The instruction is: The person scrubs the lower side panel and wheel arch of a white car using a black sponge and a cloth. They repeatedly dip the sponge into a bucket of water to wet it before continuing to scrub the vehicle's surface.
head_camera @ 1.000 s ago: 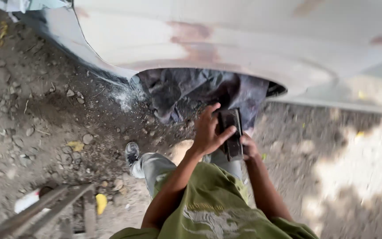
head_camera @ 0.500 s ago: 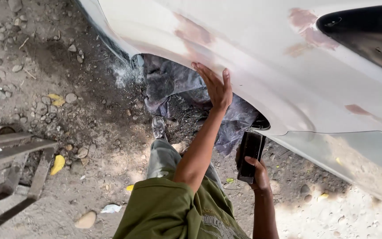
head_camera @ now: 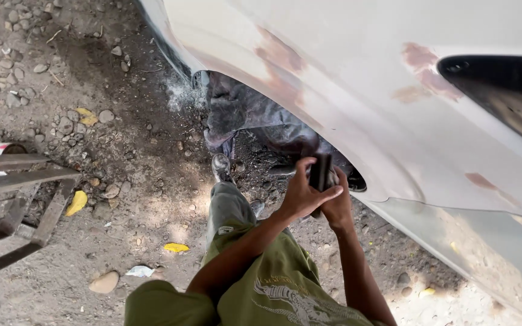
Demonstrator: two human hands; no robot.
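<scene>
I hold a dark flat sanding block (head_camera: 319, 171) upright in front of me, below the wheel arch of a white car body (head_camera: 357, 90). My right hand (head_camera: 336, 202) grips it from behind and below. My left hand (head_camera: 302, 194) closes on its near side. The car panel shows reddish-brown primer patches (head_camera: 279, 57) along the arch. A dusty grey cloth (head_camera: 243, 115) covers the wheel well behind the block.
A dark window opening (head_camera: 502, 96) sits at the upper right of the car. A rusty metal frame (head_camera: 19, 199) stands at the left on stony dirt ground (head_camera: 61, 108). My foot in a grey shoe (head_camera: 220, 168) rests near the wheel well. Yellow leaves lie about.
My left hand has come off the car panel above the arch and joined the right hand on the block. The block has risen towards the middle.
</scene>
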